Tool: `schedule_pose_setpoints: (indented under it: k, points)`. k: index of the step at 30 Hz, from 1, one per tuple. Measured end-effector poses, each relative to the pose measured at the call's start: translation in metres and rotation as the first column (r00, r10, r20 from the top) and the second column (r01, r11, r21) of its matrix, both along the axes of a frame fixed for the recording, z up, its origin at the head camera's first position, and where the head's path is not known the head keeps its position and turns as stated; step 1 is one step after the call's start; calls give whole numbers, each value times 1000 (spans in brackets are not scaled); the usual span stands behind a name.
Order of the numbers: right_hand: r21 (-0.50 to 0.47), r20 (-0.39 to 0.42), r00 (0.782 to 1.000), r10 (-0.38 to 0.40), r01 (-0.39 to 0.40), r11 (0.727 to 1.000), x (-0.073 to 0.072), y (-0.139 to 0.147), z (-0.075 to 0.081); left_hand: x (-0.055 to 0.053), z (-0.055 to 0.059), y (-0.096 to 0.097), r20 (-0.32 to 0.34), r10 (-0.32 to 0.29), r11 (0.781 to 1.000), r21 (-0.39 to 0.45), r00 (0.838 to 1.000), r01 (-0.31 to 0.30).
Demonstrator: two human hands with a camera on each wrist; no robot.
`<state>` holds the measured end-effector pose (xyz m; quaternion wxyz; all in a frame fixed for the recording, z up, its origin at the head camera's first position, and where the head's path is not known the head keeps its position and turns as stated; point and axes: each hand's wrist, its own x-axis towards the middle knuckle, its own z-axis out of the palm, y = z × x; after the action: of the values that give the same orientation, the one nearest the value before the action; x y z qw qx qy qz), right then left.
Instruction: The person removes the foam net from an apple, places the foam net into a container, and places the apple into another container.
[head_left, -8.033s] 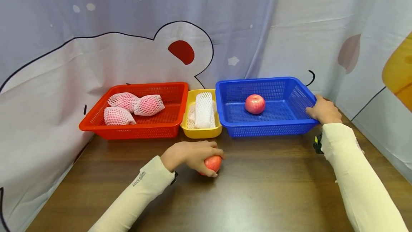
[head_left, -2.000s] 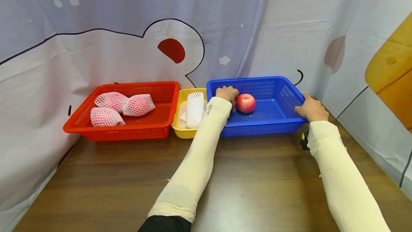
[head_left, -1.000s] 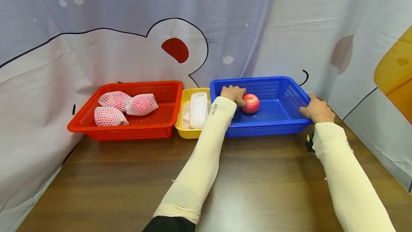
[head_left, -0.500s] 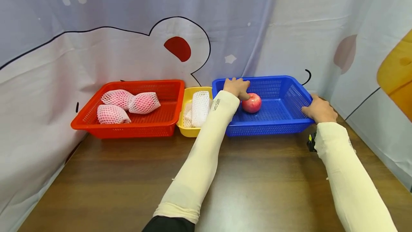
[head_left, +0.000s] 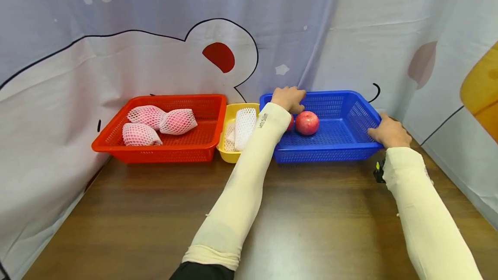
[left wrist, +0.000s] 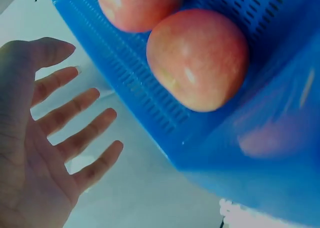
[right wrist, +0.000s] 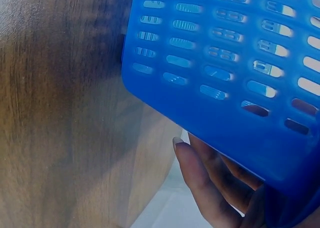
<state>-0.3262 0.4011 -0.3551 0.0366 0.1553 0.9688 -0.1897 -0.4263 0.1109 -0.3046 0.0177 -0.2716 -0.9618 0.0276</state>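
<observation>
A patterned curtain hangs behind a wooden table. Two apples lie side by side inside the blue basket. The left hand, fingers spread and holding nothing, is by its far left corner; the right hand grips its right end. Just left stands a yellow basket.

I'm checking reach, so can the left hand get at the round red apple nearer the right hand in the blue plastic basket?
Probably yes: the left hand is empty and close by, and nothing covers that round red apple; the other apple sits beside it.
</observation>
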Motion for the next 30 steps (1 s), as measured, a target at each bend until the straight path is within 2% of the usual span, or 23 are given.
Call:
schedule_pose_setpoints:
  k: [10, 17, 23, 30]
  points:
    - [10, 6, 1000, 12, -12, 1000, -3, 2, 4, -5, 19, -26, -72, 16, 1000, -22, 997, -18]
    - [17, 6, 1000, 5, -5, 1000, 1, 7, 8, -7, 28, -39, -78, 21, 1000, 3, 997, -21]
    - [13, 17, 1000, 1, -1, 1000, 3, 9, 7, -12, 31, -56, -108, 33, 999, 1, 994, -34]
    - [21, 6, 1000, -2, 1, 1000, 2, 11, 6, -18, 28, -78, -111, 50, 999, -11, 993, -51]
